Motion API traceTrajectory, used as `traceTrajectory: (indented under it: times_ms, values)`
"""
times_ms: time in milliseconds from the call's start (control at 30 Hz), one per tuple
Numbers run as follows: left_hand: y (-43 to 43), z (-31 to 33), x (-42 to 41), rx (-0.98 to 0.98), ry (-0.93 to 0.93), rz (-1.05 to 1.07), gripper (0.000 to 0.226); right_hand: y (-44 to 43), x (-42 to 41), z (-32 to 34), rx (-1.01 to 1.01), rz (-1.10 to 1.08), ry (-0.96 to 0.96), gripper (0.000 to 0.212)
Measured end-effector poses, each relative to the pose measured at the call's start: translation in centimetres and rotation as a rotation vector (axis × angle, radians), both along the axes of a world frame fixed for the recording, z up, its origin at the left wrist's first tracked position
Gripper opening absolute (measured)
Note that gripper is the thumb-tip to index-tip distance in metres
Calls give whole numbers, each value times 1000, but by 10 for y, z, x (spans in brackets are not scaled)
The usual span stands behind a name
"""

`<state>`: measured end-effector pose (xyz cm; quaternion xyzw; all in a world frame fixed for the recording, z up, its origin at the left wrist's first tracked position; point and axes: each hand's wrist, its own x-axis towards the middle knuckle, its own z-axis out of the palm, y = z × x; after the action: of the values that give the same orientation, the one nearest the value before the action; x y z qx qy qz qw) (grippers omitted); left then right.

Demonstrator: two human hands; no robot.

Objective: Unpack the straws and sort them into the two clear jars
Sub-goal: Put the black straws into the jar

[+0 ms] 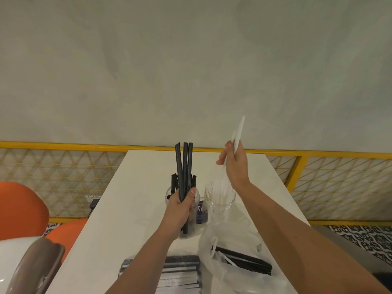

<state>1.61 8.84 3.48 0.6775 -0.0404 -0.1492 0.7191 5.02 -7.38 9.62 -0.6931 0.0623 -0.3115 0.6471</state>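
My left hand (pixel 182 203) grips three black straws (pixel 184 166) upright, just in front of a clear jar (pixel 196 197) that holds several more black straws. My right hand (pixel 234 164) is raised above the second clear jar (pixel 220 203) and pinches white straws (pixel 238 132) that point up and away. That right jar holds several white straws. A translucent plastic bag (pixel 237 251) lies near me on the white table (pixel 131 209), with black and white straws showing through it.
A stack of wrapped straw packs (pixel 180 274) lies at the table's near edge, left of the bag. A small purple-labelled item (pixel 200 211) stands between the jars. Orange chairs (pixel 21 206) sit at the left. A yellow railing (pixel 318 154) runs behind the table.
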Motion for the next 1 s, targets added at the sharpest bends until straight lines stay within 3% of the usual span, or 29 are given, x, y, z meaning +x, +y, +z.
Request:
traceTrajectory:
  times_ms: [167,300,433,533,633,767,900,1000]
  values:
    - [4,4,-2,-28,-12,-29,23,0,2,-40,-103,24,195,19]
    - [5,6,-4,-42,-36,-66,22,-4,2,-48,-301,48,335,19]
    - [4,6,-4,-35,-39,-85,23,3,0,-33,-464,-120,252,37]
    - [3,8,-4,-24,-56,-122,25,19,-8,-10,-299,24,99,38]
    - [2,12,-4,-5,-85,-200,23,40,-18,8,-77,338,182,37]
    - [8,16,-6,22,-100,-290,24,49,-21,16,253,662,281,20]
    - [14,16,-6,4,-67,-356,22,48,-24,20,230,787,355,19]
    - [17,14,0,34,-127,-215,22,53,-21,22,179,682,293,12]
